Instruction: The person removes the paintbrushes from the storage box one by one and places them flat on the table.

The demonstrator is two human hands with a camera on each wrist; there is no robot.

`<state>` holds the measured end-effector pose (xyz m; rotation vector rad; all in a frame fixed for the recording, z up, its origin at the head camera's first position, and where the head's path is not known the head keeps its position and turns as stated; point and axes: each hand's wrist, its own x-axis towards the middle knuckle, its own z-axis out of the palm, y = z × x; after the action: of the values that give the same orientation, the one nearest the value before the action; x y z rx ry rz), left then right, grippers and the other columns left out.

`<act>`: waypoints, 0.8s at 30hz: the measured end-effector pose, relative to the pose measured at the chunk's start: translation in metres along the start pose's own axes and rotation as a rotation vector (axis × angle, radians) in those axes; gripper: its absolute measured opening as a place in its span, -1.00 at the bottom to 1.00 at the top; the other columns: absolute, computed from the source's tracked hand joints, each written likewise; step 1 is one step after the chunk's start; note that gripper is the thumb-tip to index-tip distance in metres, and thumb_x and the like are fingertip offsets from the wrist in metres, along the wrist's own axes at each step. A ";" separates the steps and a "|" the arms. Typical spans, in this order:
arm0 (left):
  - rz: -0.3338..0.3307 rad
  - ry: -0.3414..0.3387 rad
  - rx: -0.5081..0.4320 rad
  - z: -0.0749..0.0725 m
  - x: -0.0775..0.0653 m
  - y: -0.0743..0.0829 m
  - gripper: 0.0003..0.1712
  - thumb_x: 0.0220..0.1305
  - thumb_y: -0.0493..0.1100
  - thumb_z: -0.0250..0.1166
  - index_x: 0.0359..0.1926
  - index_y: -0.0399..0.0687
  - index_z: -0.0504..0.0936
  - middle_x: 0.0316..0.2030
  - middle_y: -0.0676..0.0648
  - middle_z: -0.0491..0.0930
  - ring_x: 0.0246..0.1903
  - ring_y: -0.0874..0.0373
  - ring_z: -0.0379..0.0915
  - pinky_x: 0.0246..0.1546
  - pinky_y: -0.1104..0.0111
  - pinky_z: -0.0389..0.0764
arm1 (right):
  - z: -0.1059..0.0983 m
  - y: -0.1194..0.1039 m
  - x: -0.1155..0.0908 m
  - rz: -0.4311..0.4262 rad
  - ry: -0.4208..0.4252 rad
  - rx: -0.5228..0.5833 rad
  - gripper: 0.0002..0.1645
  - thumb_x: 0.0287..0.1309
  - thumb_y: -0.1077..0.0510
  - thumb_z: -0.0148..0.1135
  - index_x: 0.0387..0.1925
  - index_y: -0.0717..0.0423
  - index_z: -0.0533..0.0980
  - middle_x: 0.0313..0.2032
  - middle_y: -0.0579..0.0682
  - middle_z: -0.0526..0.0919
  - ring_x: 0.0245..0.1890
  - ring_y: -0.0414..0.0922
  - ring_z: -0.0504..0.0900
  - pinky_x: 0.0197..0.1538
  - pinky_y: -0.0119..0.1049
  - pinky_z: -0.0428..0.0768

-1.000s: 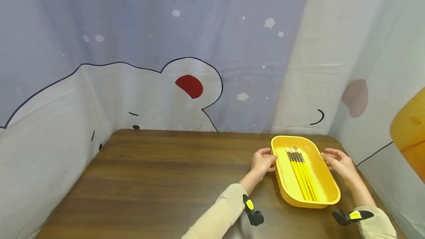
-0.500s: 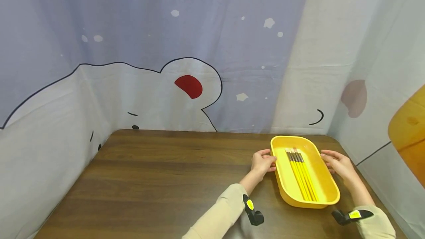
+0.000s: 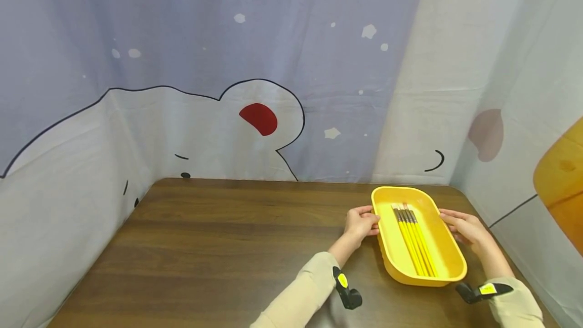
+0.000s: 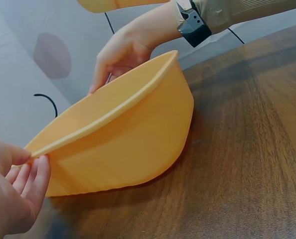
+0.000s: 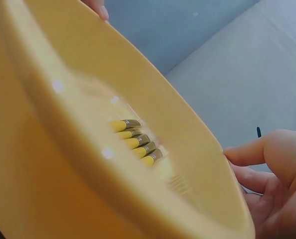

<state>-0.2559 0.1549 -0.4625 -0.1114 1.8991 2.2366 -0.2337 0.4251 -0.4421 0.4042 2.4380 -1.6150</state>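
A yellow plastic tray with rounded corners stands on the right part of the table. Inside it several paintbrushes with yellow handles and dark ferrules lie side by side, bristles toward the far end. At the tray's left side my left hand grips the rim, thumb on top and fingers against the outer wall, as the left wrist view shows. My right hand holds the opposite rim, thumb tip at the edge and fingers bent below it.
The brown wooden table reaches back to a printed curtain. On the right, another curtain runs close along the table's side. Black wrist cameras sit on both sleeves.
My right hand has come in slightly closer on the tray's right rim. The tray, the paintbrushes and my left hand stay almost where they were.
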 end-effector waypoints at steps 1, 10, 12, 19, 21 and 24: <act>0.000 -0.001 -0.001 0.000 0.000 0.000 -0.60 0.13 -0.43 0.28 0.05 -0.34 0.58 -0.36 -0.14 0.70 -0.63 0.28 0.46 -0.49 0.40 0.72 | 0.000 0.000 0.000 0.001 -0.007 0.009 -0.26 0.31 -0.07 0.12 0.30 0.38 0.26 -0.46 -0.40 0.63 -0.45 -0.38 0.63 -0.45 -0.49 0.61; 0.008 -0.004 0.023 0.000 0.001 0.000 -0.62 0.15 -0.44 0.26 0.03 -0.34 0.58 -0.41 -0.08 0.64 -0.63 0.29 0.46 -0.51 0.41 0.71 | 0.000 0.001 0.001 -0.005 -0.046 0.037 -0.21 0.33 -0.02 0.10 0.34 0.45 0.14 -0.42 -0.42 0.63 -0.40 -0.37 0.65 -0.30 -0.41 0.70; 0.013 0.001 0.030 0.000 0.002 0.000 -0.64 0.16 -0.45 0.26 0.02 -0.33 0.58 -0.43 -0.07 0.62 -0.62 0.27 0.48 -0.51 0.40 0.71 | 0.001 0.001 0.001 -0.011 -0.049 0.035 -0.21 0.33 -0.01 0.10 0.35 0.46 0.13 -0.41 -0.42 0.63 -0.40 -0.36 0.65 -0.30 -0.40 0.70; 0.030 0.020 0.050 -0.002 0.003 -0.001 -0.65 0.12 -0.46 0.28 -0.02 -0.33 0.60 -0.46 -0.02 0.59 -0.64 0.27 0.47 -0.55 0.41 0.70 | 0.003 -0.002 0.000 -0.023 -0.075 0.045 -0.21 0.35 0.03 0.07 0.36 0.48 0.06 -0.39 -0.42 0.63 -0.37 -0.36 0.66 -0.26 -0.38 0.72; 0.036 0.020 0.056 -0.002 0.003 -0.001 -0.65 0.12 -0.46 0.27 -0.01 -0.34 0.60 -0.47 -0.01 0.59 -0.65 0.28 0.46 -0.55 0.41 0.70 | 0.004 -0.003 0.000 -0.022 -0.079 0.046 -0.21 0.35 0.04 0.06 0.36 0.48 0.06 -0.40 -0.42 0.63 -0.37 -0.36 0.66 -0.26 -0.38 0.72; 0.033 0.023 0.048 -0.004 0.003 -0.003 -0.64 0.11 -0.47 0.28 -0.01 -0.34 0.60 -0.47 0.00 0.58 -0.64 0.27 0.47 -0.55 0.41 0.70 | 0.006 -0.004 -0.001 -0.018 -0.080 0.039 -0.23 0.36 0.05 0.06 0.35 0.49 0.07 -0.40 -0.40 0.63 -0.38 -0.36 0.65 -0.27 -0.38 0.72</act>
<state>-0.2590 0.1516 -0.4665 -0.1000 1.9794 2.2184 -0.2340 0.4182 -0.4400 0.3183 2.3616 -1.6546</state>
